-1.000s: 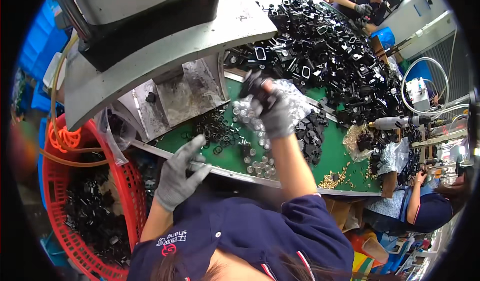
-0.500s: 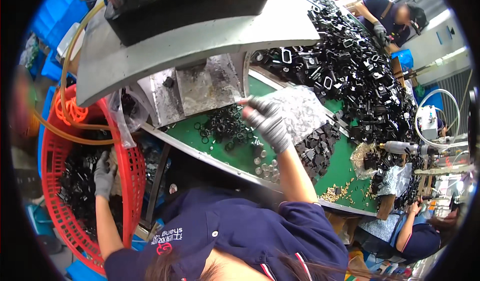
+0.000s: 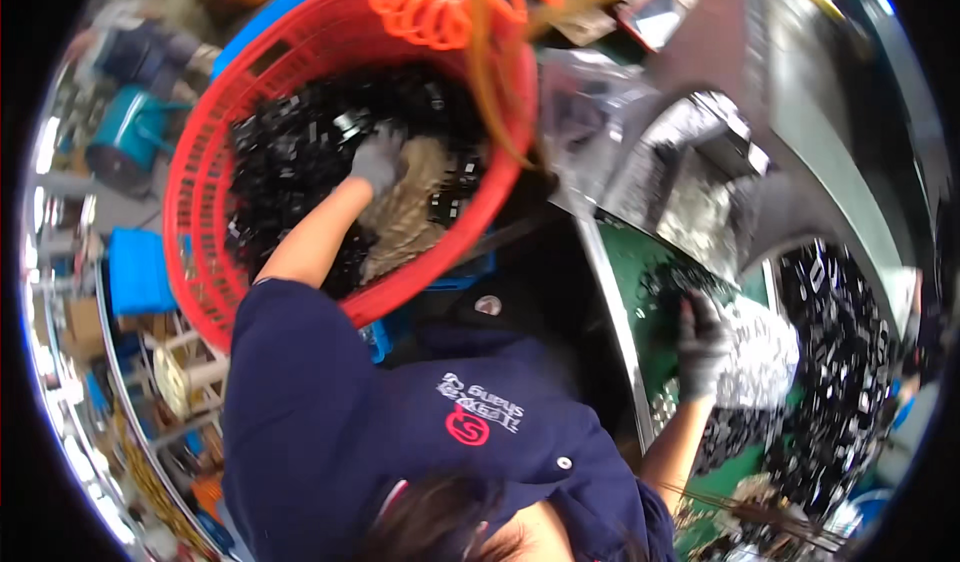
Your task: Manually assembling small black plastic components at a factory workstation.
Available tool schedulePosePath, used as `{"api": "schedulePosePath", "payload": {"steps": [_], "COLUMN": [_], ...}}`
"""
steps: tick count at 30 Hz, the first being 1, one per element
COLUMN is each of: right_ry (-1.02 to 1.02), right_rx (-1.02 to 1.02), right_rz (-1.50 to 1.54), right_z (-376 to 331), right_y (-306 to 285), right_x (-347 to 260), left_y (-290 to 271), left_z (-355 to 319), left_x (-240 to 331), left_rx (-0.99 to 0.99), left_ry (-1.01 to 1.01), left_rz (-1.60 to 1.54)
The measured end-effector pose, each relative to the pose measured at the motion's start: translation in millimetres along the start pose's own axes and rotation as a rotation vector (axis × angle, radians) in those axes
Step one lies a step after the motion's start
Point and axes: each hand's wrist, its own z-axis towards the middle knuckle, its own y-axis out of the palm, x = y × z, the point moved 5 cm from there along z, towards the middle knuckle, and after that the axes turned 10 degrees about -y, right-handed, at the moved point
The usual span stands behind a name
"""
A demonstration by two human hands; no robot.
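Observation:
My left hand (image 3: 378,160), in a grey glove, is down inside a red plastic basket (image 3: 190,292). Its fingers reach into a heap of small black parts (image 3: 285,167) and are blurred, so whether they hold one is unclear. Against that hand lies a crumpled tan cloth or glove (image 3: 415,207). My right hand (image 3: 703,347), also gloved, hovers over or rests on the green work surface (image 3: 625,262), fingers extended and apart. It is beside a clear plastic bag (image 3: 760,352), near small black rings (image 3: 680,280).
A grey metal machine (image 3: 830,112) with a metal chute (image 3: 700,197) stands at the upper right. An orange coiled hose (image 3: 420,12) and a yellowish tube (image 3: 485,82) hang over the basket's far rim. More black parts (image 3: 835,362) are piled at right. A blue bin (image 3: 140,270) sits left.
The view has swung left, bringing the basket nearer the middle. My left hand remains in the basket among the black parts; my right hand remains over the green surface by the plastic bag.

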Motion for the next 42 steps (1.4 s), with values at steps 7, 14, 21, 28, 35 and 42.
{"api": "schedulePosePath", "payload": {"steps": [7,14,21,28,35,42], "right_ry": [0.012,0.0,0.305,0.312,0.311,0.096], "right_rx": [0.042,0.025,0.328,0.354,0.334,0.269], "right_rz": [-0.061,0.011,0.563,0.692,0.676,0.853], "right_z": [3,1,-5,-24,-40,-9], "right_y": [-11,-7,-10,-21,-21,-13], "right_x": [-4,-10,-6,-4,17,-30], "left_y": [-72,-39,-43,-41,-130,-262], "left_z": [50,21,33,28,-45,-142], "left_x": [-33,-63,-29,-35,-30,95], "left_rx": [0.103,0.33,0.081,-0.458,-0.486,-0.346], "left_ry": [-0.441,-0.342,-0.365,-0.254,-0.442,0.297], "left_rz": [0.055,0.038,0.198,0.192,-1.0,-2.076]}}
